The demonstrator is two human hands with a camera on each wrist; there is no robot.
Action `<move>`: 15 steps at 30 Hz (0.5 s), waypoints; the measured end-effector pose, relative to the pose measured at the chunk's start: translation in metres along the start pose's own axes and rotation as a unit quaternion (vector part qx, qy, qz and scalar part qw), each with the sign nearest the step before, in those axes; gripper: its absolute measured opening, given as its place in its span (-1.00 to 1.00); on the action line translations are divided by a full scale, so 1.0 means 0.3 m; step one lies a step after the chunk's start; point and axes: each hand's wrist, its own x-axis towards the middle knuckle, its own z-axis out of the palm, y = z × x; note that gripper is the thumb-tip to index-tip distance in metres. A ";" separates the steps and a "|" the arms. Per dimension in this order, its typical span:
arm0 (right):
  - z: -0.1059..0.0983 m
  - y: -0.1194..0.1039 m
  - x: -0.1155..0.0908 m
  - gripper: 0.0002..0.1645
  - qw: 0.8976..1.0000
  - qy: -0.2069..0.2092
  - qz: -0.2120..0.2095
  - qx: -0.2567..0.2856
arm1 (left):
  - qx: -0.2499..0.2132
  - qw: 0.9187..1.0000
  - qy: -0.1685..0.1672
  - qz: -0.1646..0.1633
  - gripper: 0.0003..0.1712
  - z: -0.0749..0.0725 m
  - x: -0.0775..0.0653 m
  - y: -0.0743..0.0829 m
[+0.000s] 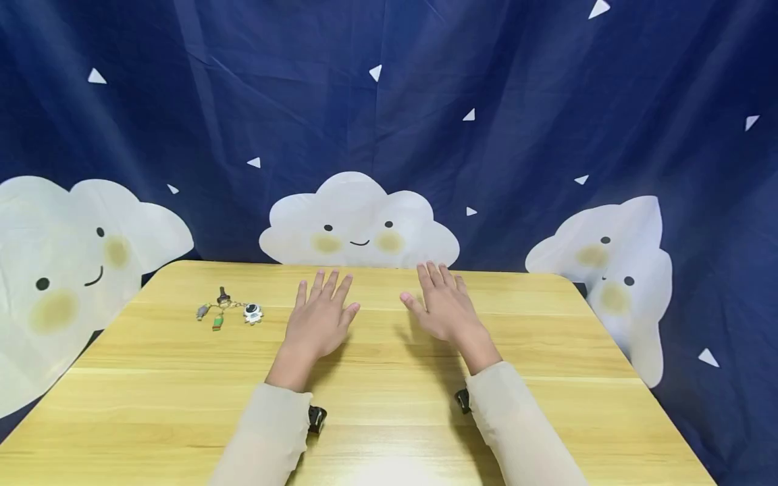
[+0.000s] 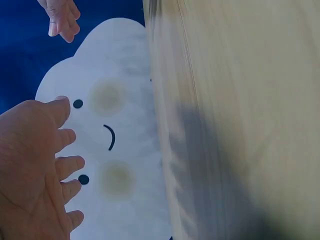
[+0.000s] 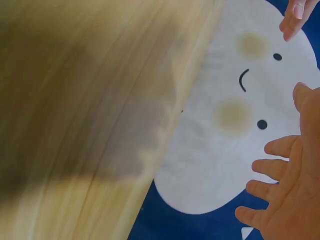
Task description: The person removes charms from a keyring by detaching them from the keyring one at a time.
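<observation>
In the head view my left hand [image 1: 319, 317] hovers palm down above the table with its fingers spread and straight. My right hand [image 1: 446, 307] is held likewise to the right of it, thumb pointing inward. Neither hand holds anything. Left of the left hand, near the table's back edge, lies a keychain with several charms. It carries a white astronaut figure [image 1: 252, 314], a green and red charm [image 1: 217, 322], a small grey charm [image 1: 202, 312] and a dark piece [image 1: 223, 295] at the top. Both wrist views show the hands' relaxed fingers above the table.
The light wooden table [image 1: 383, 391] ends at a dark blue curtain [image 1: 340, 88] printed with smiling white clouds [image 1: 358, 202] and small white triangles. Black wrist cameras sit under both beige sleeves [image 1: 267, 432].
</observation>
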 end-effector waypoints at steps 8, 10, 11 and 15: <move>0.008 -0.076 0.041 -0.04 1.000 -0.007 -0.027 0.001 | 0.002 1.000 -0.005 -0.012 -0.27 -0.029 -0.030 -0.091; 0.014 -0.101 0.053 -0.04 0.999 -0.010 -0.034 0.004 | 0.003 1.000 -0.008 -0.018 -0.27 -0.038 -0.046 -0.119; 0.018 -0.115 0.060 -0.04 0.999 -0.011 -0.037 0.005 | 0.002 1.000 -0.010 -0.021 -0.26 -0.043 -0.055 -0.133; 0.038 -0.179 0.091 -0.02 0.999 -0.021 -0.048 -0.010 | -0.004 0.999 -0.014 -0.034 -0.27 -0.067 -0.092 -0.194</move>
